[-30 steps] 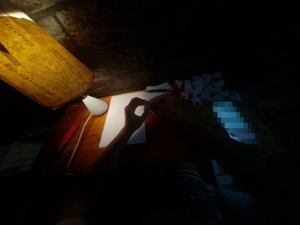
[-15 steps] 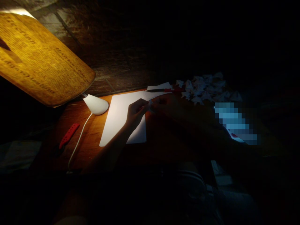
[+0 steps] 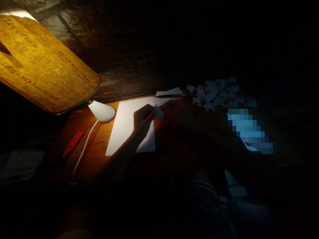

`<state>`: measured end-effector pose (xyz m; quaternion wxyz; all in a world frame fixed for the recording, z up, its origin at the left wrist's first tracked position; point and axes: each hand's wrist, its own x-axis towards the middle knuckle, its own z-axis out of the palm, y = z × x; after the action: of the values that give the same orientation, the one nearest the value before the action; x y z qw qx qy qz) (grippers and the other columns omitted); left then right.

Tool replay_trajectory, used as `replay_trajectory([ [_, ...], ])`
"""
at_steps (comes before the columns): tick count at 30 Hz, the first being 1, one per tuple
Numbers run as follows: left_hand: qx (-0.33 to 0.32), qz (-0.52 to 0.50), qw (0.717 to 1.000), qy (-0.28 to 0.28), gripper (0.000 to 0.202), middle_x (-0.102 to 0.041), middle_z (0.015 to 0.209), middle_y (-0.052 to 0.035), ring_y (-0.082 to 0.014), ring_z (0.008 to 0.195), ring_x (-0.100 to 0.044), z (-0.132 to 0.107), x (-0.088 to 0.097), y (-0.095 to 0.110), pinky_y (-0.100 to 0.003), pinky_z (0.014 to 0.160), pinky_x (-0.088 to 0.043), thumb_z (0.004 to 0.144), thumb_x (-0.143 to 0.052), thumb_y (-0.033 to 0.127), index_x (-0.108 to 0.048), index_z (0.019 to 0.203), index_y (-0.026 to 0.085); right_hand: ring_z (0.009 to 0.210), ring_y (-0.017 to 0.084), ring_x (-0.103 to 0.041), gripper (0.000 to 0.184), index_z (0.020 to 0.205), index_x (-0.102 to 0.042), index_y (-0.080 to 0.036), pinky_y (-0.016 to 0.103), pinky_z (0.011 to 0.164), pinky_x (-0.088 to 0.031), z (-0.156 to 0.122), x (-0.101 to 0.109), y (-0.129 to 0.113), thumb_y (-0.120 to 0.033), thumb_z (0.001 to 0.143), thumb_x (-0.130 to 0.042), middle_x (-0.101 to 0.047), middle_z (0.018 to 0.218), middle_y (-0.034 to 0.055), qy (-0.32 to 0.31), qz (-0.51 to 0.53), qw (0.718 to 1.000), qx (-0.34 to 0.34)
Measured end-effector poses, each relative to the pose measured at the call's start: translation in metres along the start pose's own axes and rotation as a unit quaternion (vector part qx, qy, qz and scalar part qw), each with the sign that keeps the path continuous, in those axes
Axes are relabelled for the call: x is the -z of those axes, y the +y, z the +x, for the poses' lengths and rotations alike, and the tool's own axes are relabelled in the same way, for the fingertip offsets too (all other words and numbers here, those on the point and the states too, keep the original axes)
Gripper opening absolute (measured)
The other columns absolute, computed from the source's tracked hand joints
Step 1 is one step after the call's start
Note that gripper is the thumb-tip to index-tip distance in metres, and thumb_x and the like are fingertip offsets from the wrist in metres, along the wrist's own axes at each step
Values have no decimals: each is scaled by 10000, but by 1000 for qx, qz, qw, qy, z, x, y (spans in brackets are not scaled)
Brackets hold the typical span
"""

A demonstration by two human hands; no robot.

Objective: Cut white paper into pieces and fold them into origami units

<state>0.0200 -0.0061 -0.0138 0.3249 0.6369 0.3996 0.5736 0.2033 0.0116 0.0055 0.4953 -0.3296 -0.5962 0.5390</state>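
Observation:
My left hand point(image 3: 142, 121) is closed, its thumb and fingers pinching a small folded white paper point(image 3: 159, 113) with pointed corners. The paper is held just above the right edge of a stack of white sheets point(image 3: 124, 126). My right hand point(image 3: 175, 109) is in deep shadow on the other side, fingers curled in a pinch at the paper's upper right edge. Its exact grip is hard to make out in the dark. Behind the hands, a dark-bladed tool with a red handle point(image 3: 178, 96), perhaps a knife or scissors, lies on more white paper point(image 3: 169, 91).
A lamp with a printed yellow shade point(image 3: 50, 63) and white base point(image 3: 103, 112) stands at left, its white cord point(image 3: 84, 146) crossing the wooden table point(image 3: 96, 131). A red-handled object point(image 3: 73, 144) lies nearby. Several folded papers point(image 3: 216, 93) are piled right, behind a glowing, blurred-out screen point(image 3: 246, 127).
The folded paper has turned and shows more of its pointed shape between my hands. My left hand has shifted slightly left, and my right fingers have drawn back a little from it.

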Motion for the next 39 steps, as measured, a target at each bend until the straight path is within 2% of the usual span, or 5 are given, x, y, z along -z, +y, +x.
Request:
replay_trajectory([
  [8, 26, -37, 998, 44, 333, -643, 720, 4, -119, 669, -640, 3, 1, -3, -262, 619, -543, 858, -831, 492, -669, 776, 213, 758, 184, -676, 311, 745, -732, -234, 337, 746, -552, 1, 3, 5, -523, 791, -838, -763, 801, 23, -40, -17, 998, -39],
  [13, 68, -56, 996, 9, 383, -689, 729, -21, -135, 655, -677, 5, 3, -8, -279, 612, -583, 843, -831, 548, -662, 776, 212, 775, 183, -694, 169, 756, -766, -231, 328, 749, -555, 2, 5, 8, -380, 792, -836, -781, 814, 23, -27, -32, 999, -17],
  [24, 96, -65, 993, -28, 438, -658, 615, -16, -112, 559, -612, 6, 4, 0, -258, 538, -499, 757, -922, 519, -658, 635, 190, 705, 173, -663, 394, 740, -738, -204, 313, 669, -513, 0, 6, 11, -577, 754, -862, -755, 749, 40, -47, -75, 996, 24],
  [30, 93, -90, 991, 18, 478, -614, 598, 7, -97, 571, -583, 2, -2, 9, -245, 573, -476, 744, -933, 507, -610, 605, 184, 738, 177, -670, 461, 746, -705, -210, 318, 712, -533, 0, 2, 7, -650, 771, -842, -747, 768, 36, -52, -36, 998, 30],
  [39, 135, -179, 970, 90, 406, -668, 707, -4, -127, 691, -659, 3, -6, -4, -283, 713, -545, 794, -903, 399, -581, 659, 192, 756, 170, -615, 389, 767, -710, -233, 309, 723, -517, 1, 1, 16, -572, 742, -900, -702, 780, 1, -26, -7, 1000, -11],
])
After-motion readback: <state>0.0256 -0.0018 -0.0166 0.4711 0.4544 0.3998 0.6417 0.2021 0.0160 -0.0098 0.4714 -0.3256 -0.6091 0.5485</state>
